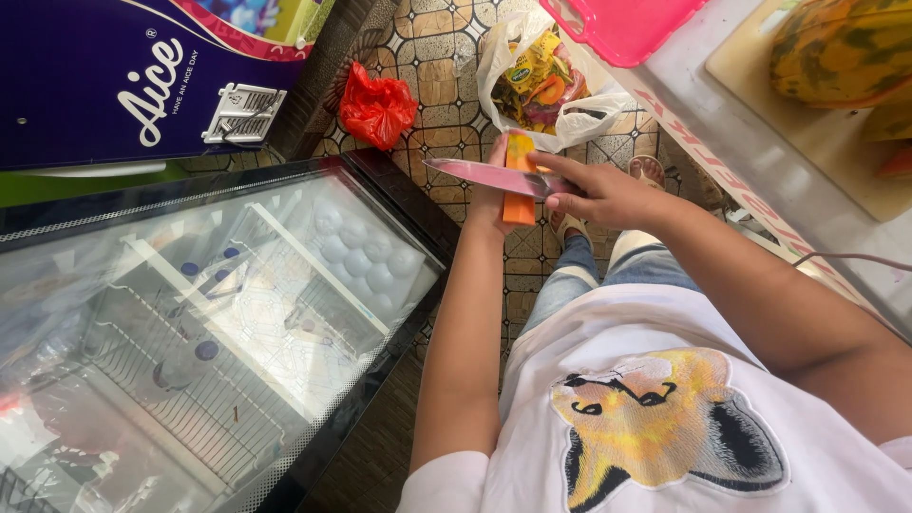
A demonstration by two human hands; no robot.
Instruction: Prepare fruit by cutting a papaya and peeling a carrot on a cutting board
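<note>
My left hand (492, 204) holds a long orange slice of fruit (519, 179) upright in front of me, over the tiled floor. My right hand (600, 193) grips a knife (484, 175) by its handle. The blade points left and lies across the orange slice near its upper half. Below the hands I see my jeans and sandalled feet.
A glass-topped chest freezer (218, 323) fills the left side. A white bag of peelings (546, 85) and a red bag (377, 107) lie on the tiled floor ahead. At right, a counter (760, 161) carries a wooden board with a large papaya (841, 47) and a pink tray (627, 27).
</note>
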